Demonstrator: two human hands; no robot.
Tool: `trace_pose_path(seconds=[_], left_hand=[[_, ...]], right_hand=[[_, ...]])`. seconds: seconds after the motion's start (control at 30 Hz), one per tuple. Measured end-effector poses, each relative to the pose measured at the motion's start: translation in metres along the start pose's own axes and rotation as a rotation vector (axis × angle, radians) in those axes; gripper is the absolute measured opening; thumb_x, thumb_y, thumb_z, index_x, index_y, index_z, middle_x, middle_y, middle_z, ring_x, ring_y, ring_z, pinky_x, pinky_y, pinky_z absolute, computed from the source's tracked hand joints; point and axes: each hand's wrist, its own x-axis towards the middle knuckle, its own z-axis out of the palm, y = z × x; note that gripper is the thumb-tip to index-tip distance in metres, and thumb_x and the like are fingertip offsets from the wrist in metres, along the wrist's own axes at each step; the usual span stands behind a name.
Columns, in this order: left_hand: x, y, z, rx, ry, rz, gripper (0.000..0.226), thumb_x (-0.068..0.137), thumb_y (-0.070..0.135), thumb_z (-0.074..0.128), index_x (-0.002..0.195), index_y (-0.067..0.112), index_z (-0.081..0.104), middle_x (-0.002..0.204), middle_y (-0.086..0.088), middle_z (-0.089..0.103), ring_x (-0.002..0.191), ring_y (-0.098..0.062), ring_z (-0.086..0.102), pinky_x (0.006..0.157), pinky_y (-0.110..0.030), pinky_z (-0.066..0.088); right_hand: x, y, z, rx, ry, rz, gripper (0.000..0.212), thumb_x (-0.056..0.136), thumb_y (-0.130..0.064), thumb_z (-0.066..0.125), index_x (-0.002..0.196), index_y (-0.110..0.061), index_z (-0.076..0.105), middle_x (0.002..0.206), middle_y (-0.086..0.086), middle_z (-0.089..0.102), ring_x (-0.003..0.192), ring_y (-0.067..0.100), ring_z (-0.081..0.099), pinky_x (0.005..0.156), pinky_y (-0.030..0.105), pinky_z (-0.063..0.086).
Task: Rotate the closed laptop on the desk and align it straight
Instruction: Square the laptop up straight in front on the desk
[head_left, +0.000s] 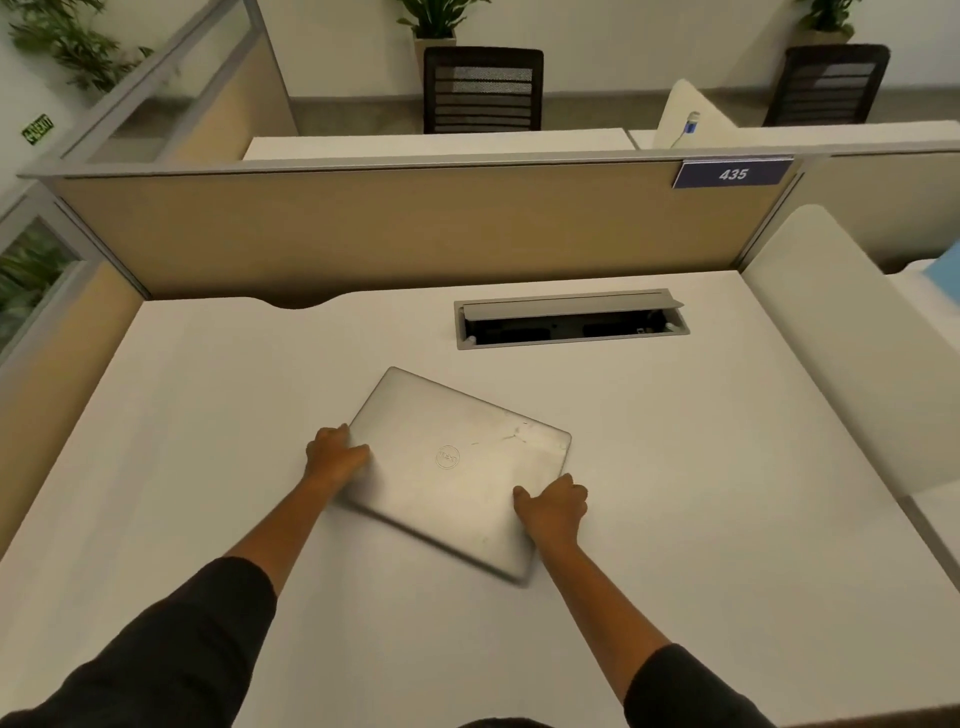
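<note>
A closed silver laptop (452, 467) lies on the white desk (208, 415), skewed so that its far corner points up-left and its near corner down-right. My left hand (335, 457) grips its left edge, thumb on the lid. My right hand (553, 506) holds its right edge near the lower corner, thumb also on the lid. The near edge of the laptop looks blurred.
An open cable tray (571, 325) is set into the desk behind the laptop. A tan partition (389, 228) with a "435" sign (732, 174) closes the back. A white divider (852, 353) bounds the right side, another tan panel (47, 374) the left.
</note>
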Motion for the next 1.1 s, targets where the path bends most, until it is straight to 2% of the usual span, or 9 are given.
trace_pose_path(seconds=[0.1, 0.23, 0.37, 0.53, 0.67, 0.77, 0.9, 1.0, 1.1], left_hand=[[0.003, -0.002, 0.002, -0.126, 0.008, -0.043, 0.038, 0.095, 0.008, 0.059, 0.131, -0.003, 0.064, 0.155, -0.024, 0.053, 0.148, -0.046, 0.046, 0.119, -0.055, 0.047], [0.002, -0.002, 0.003, -0.319, 0.014, -0.084, 0.053, 0.096, 0.004, 0.06, 0.148, 0.007, 0.062, 0.159, -0.018, 0.054, 0.151, -0.041, 0.043, 0.122, -0.048, 0.044], [0.004, -0.002, 0.003, -0.495, -0.019, -0.165, 0.065, 0.096, 0.002, 0.057, 0.16, 0.013, 0.053, 0.166, -0.018, 0.047, 0.157, -0.037, 0.039, 0.128, -0.049, 0.039], [-0.003, 0.002, 0.009, -0.632, -0.038, -0.208, 0.068, 0.094, 0.001, 0.054, 0.161, 0.015, 0.053, 0.17, -0.014, 0.044, 0.158, -0.035, 0.039, 0.129, -0.047, 0.035], [-0.006, 0.003, 0.02, -0.726, -0.047, -0.244, 0.062, 0.091, 0.003, 0.054, 0.153, 0.009, 0.06, 0.167, -0.01, 0.051, 0.157, -0.034, 0.043, 0.132, -0.049, 0.032], [-0.008, 0.001, 0.028, -0.791, -0.068, -0.265, 0.053, 0.088, 0.008, 0.054, 0.14, 0.006, 0.069, 0.162, -0.012, 0.057, 0.154, -0.038, 0.047, 0.131, -0.057, 0.033], [-0.008, 0.003, 0.04, -0.87, -0.062, -0.281, 0.054, 0.086, 0.009, 0.055, 0.139, 0.008, 0.07, 0.159, -0.011, 0.059, 0.152, -0.039, 0.049, 0.13, -0.06, 0.034], [-0.008, 0.007, 0.048, -0.91, -0.063, -0.284, 0.055, 0.083, 0.009, 0.055, 0.136, 0.007, 0.071, 0.153, -0.013, 0.065, 0.144, -0.041, 0.057, 0.125, -0.056, 0.042], [-0.011, 0.011, 0.053, -0.934, -0.067, -0.284, 0.055, 0.083, 0.009, 0.054, 0.134, 0.01, 0.074, 0.146, -0.015, 0.071, 0.127, -0.038, 0.066, 0.112, -0.046, 0.051]], right_hand=[[0.0, -0.001, 0.001, 0.047, -0.015, 0.056, 0.068, 0.091, -0.037, 0.078, 0.139, 0.003, 0.051, 0.144, 0.023, 0.051, 0.139, 0.041, 0.051, 0.118, 0.045, 0.044], [0.005, -0.001, -0.002, 0.228, -0.034, 0.119, 0.069, 0.09, -0.04, 0.078, 0.141, 0.0, 0.056, 0.146, 0.019, 0.053, 0.136, 0.04, 0.057, 0.113, 0.048, 0.052], [0.009, 0.003, -0.005, 0.377, -0.009, 0.117, 0.053, 0.089, -0.036, 0.078, 0.129, -0.001, 0.069, 0.134, 0.017, 0.067, 0.123, 0.038, 0.069, 0.105, 0.05, 0.06], [0.024, -0.004, -0.019, 0.473, 0.026, 0.074, 0.031, 0.091, -0.026, 0.078, 0.111, -0.003, 0.078, 0.112, 0.012, 0.079, 0.108, 0.035, 0.076, 0.094, 0.043, 0.064], [0.046, -0.016, -0.036, 0.467, 0.021, 0.041, 0.028, 0.092, -0.023, 0.077, 0.11, -0.001, 0.078, 0.112, 0.014, 0.079, 0.106, 0.035, 0.075, 0.087, 0.038, 0.06], [0.064, -0.025, -0.047, 0.465, 0.001, 0.012, 0.032, 0.093, -0.025, 0.076, 0.111, 0.001, 0.078, 0.115, 0.016, 0.079, 0.111, 0.037, 0.074, 0.091, 0.04, 0.059], [0.087, -0.035, -0.056, 0.442, -0.027, -0.026, 0.038, 0.096, -0.028, 0.073, 0.12, 0.002, 0.073, 0.129, 0.017, 0.075, 0.122, 0.037, 0.069, 0.106, 0.044, 0.057], [0.101, -0.042, -0.061, 0.425, -0.07, -0.051, 0.057, 0.098, -0.03, 0.071, 0.144, 0.003, 0.063, 0.146, 0.018, 0.067, 0.138, 0.039, 0.061, 0.119, 0.051, 0.05], [0.114, -0.048, -0.066, 0.412, -0.075, -0.087, 0.055, 0.099, -0.03, 0.07, 0.143, 0.003, 0.064, 0.144, 0.018, 0.067, 0.138, 0.04, 0.061, 0.119, 0.049, 0.05]])
